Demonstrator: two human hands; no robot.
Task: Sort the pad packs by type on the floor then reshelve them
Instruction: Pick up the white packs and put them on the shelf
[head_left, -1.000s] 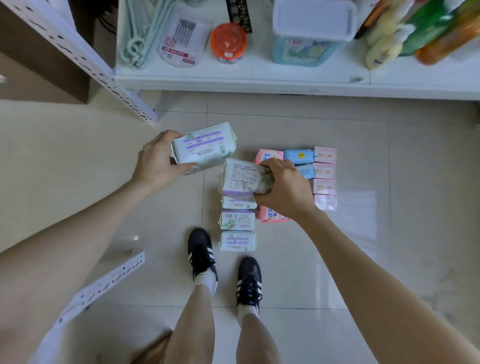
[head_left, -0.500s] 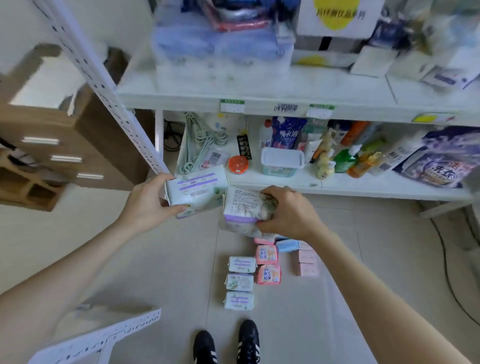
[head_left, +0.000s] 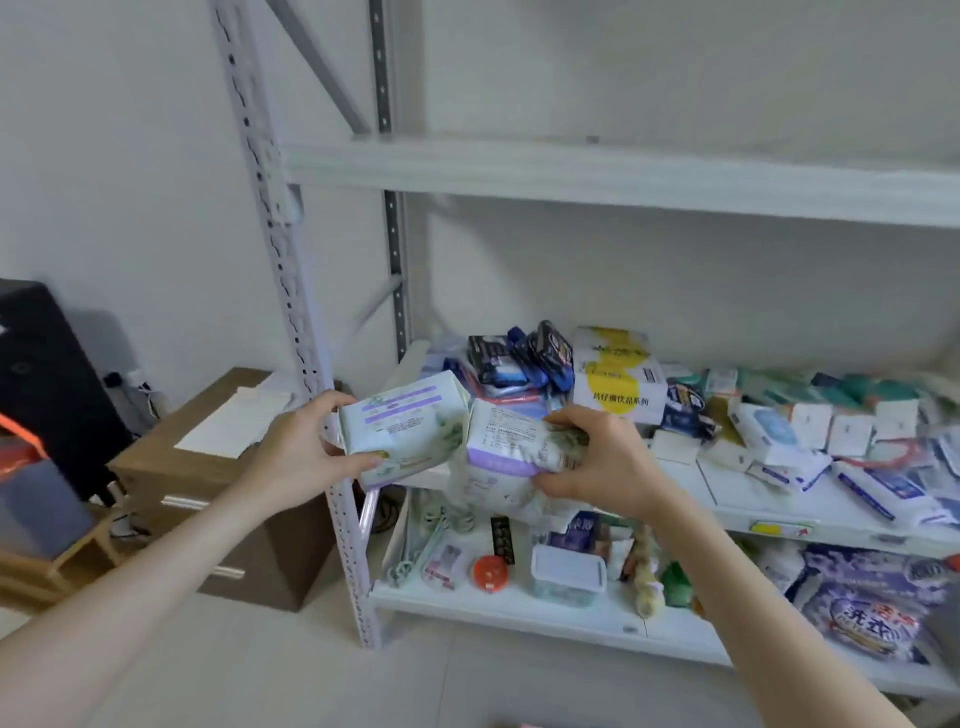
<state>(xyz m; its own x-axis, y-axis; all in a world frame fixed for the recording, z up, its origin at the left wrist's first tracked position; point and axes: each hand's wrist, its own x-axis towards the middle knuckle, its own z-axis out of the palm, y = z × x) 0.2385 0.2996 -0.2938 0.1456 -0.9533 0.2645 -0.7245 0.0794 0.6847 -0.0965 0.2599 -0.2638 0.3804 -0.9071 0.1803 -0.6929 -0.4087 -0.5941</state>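
Observation:
My left hand (head_left: 298, 454) grips a pale green pad pack with purple stripes (head_left: 402, 426) by its left end. My right hand (head_left: 597, 467) grips a white and purple pad pack (head_left: 511, 444), with a second similar pack (head_left: 488, 491) hanging just under it. Both hands hold the packs side by side in the air, in front of the left end of the middle shelf (head_left: 727, 501) of the white rack. The rows of packs on the floor are out of view.
The middle shelf holds dark blue packs (head_left: 519, 358), a white and yellow box (head_left: 615, 379) and many tissue packs to the right. The bottom shelf (head_left: 519, 613) carries a clear tub, an orange lid and bottles. The rack's upright (head_left: 291, 332) stands left, beside a brown cabinet (head_left: 208, 478).
My view has swung up from the floor to the rack. Both hands have lifted their packs from above the floor rows up to the level of the middle shelf.

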